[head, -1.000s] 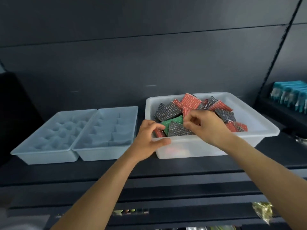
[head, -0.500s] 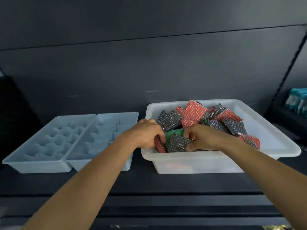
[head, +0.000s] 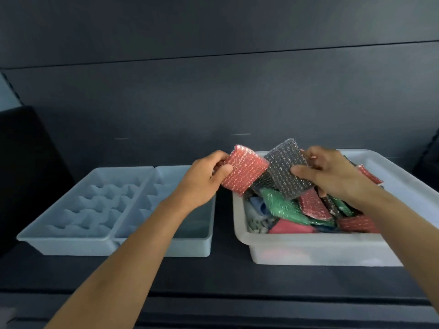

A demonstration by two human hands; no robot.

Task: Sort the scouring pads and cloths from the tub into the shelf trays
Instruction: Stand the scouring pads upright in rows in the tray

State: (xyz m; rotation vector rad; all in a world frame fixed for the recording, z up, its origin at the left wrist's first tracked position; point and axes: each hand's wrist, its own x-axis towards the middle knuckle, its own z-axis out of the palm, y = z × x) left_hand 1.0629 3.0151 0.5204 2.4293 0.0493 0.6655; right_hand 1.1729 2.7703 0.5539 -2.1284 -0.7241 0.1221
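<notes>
Both hands now up out of tub (head: 308,251) w/ 1 pad each: left hand (head: 202,184) pinches red pad (head: 244,173), right hand (head: 332,178) pinches grey pad (head: 283,166). Trays (head: 133,169) sit just left of left hand, so it's nearer.

l hand (head: 202,184) pinches red pad (head: 244,172), r hand (head: 332,175) grips grey pad (head: 282,166) (both arms fwd).

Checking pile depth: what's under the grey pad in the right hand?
Green pad, lower red pad and dark pad show beneath the grey pad; whatever the right hand covers is hidden.
</notes>
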